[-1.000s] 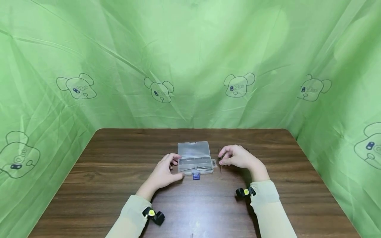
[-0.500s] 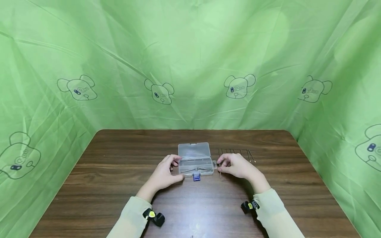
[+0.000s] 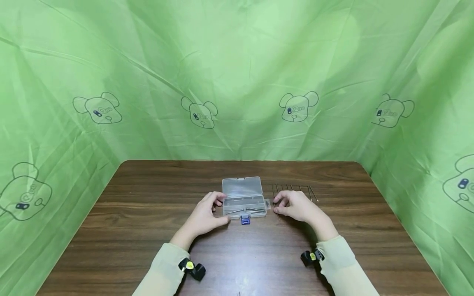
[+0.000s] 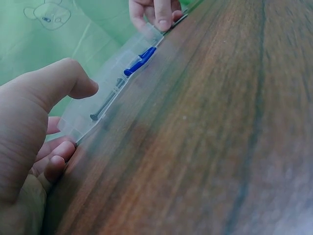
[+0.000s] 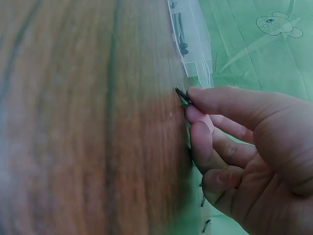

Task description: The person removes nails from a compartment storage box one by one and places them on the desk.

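Note:
A clear plastic storage box [image 3: 244, 202] lies on the table with its lid [image 3: 241, 187] folded back and a blue latch [image 3: 245, 220] at its front. Several metal nails [image 3: 255, 210] lie inside. My left hand [image 3: 203, 213] holds the box at its left end, thumb by the front corner and fingers by the side. To the right of the box, my right hand [image 3: 296, 205] pinches a thin nail [image 5: 182, 95] between thumb and fingertips, low over the table. Most of that nail is hidden behind the fingers.
Beyond the right hand, several more nails [image 3: 300, 188] lie in a row, partly covered by it. The brown wooden table [image 3: 177, 176] ends at a green curtain [image 3: 237, 139] at the back and sides. A clear hanging tab [image 3: 267, 204] juts from the box's right end.
My right hand has come toward the front edge with its nail, then shifted slightly right. The row of nails behind it has come into view. The left hand stays at the box.

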Tool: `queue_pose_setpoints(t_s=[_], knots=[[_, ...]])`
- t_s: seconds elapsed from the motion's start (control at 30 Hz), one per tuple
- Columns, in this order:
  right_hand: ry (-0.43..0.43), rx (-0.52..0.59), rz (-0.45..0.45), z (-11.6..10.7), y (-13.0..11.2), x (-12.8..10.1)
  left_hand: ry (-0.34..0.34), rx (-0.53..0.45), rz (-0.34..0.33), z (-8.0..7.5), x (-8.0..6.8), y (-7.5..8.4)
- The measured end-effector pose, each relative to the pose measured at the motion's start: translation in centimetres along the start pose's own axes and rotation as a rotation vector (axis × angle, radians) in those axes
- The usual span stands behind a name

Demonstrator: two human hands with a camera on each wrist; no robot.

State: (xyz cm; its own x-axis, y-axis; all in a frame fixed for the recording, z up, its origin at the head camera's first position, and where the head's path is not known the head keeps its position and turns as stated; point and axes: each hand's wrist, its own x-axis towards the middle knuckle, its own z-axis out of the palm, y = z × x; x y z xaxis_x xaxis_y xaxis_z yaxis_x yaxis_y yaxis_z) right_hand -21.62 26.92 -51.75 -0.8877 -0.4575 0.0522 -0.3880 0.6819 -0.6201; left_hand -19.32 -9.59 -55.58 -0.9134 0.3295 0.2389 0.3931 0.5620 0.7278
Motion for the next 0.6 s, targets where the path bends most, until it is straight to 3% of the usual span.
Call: queue_pose_setpoints(t_s=[0.3,0.6], knots=[[-0.017,0.106,0.104,0.26,-0.75,0.07,0.004,-0.005,0.010,0.03,0.02,-0.05],[-0.007,0.098,0.131,-0.20,-0.94,-0.18,-0.001,-0.001,0.008,-0.05,0.07,0.12]])
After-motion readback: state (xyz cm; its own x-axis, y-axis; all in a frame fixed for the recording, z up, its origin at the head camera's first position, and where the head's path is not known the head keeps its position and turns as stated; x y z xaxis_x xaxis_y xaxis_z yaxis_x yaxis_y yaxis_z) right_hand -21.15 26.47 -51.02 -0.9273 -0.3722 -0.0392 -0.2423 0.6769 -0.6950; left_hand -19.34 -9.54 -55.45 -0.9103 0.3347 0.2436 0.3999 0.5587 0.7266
